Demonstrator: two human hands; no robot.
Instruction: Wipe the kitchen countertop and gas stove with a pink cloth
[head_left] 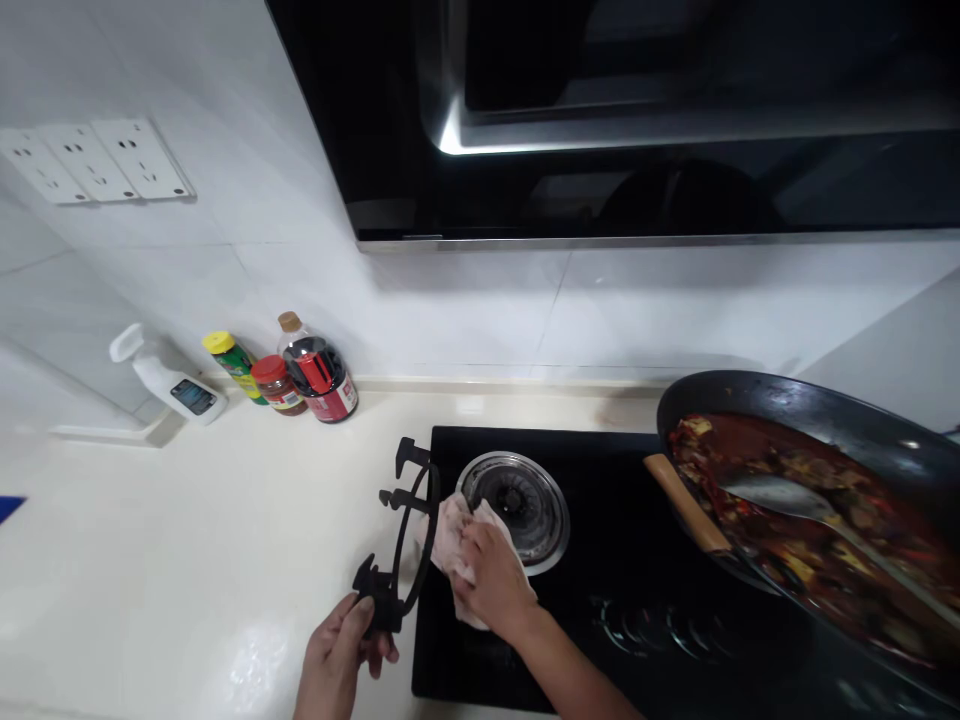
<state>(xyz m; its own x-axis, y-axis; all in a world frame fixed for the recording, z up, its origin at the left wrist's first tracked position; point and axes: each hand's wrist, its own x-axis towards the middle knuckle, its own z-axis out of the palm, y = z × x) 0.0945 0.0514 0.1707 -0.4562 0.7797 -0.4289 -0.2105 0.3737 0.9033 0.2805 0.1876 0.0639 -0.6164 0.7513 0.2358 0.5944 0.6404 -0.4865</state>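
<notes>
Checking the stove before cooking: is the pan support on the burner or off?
Off. The left hand holds the pan support tilted up beside the bare burner.

My left hand [341, 650] grips the black pan support [401, 540], tipped up on edge over the cooktop's [600, 640] left rim. My right hand [491, 580] presses a pale cloth [454, 530] onto the glass beside the steel burner [517, 500]. To the right sits a wok [825, 420] of red stew, ladle [780, 495] resting inside. Bottles [315, 375] line the wall.
</notes>
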